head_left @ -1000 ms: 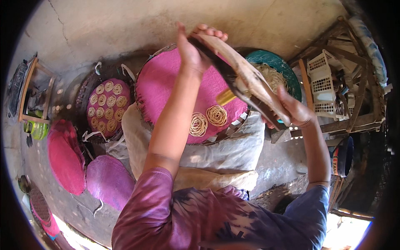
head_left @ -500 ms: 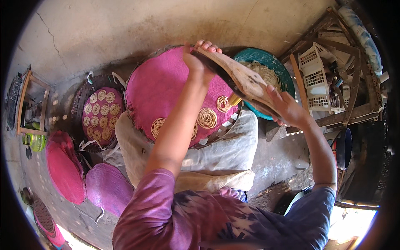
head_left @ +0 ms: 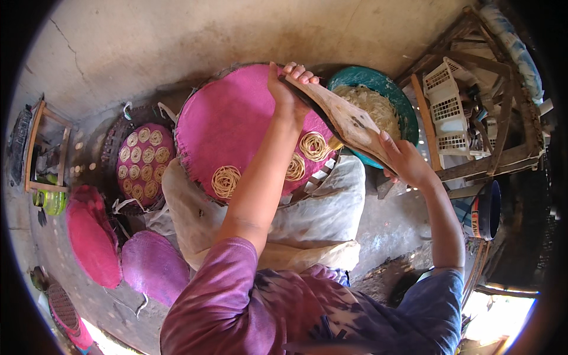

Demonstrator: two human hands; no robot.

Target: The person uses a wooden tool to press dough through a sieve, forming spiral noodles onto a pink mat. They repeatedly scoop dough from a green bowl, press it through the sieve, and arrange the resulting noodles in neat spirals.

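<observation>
With both hands I grip a long wooden press (head_left: 355, 121) of stacked boards, held tilted above a round tray. My left hand (head_left: 290, 89) wraps its far left end, and my right hand (head_left: 411, 163) clasps its near right end. A brass-coloured tube (head_left: 335, 143) shows below the boards, beside a coil of pale dough strands (head_left: 315, 146). Under it lies the pink cloth-covered tray (head_left: 231, 112). Another coil (head_left: 226, 181) rests at the tray's near left, and a third (head_left: 294, 168) is partly hidden behind my left forearm.
Behind the press, a teal basin (head_left: 408, 112) contains pale dough strands. To the left stands a smaller tray (head_left: 125, 142) with several coils. Pink (head_left: 94, 236) and purple (head_left: 154, 266) cloth-covered rounds lie nearer. A wooden rack with white crates (head_left: 447, 109) and a dark bucket (head_left: 488, 210) occupy the right.
The coil beside the tube looks larger and fuller. My left forearm has shifted right, covering a coil seen earlier. My right arm has drawn slightly inward, and the boards look pressed closer together.
</observation>
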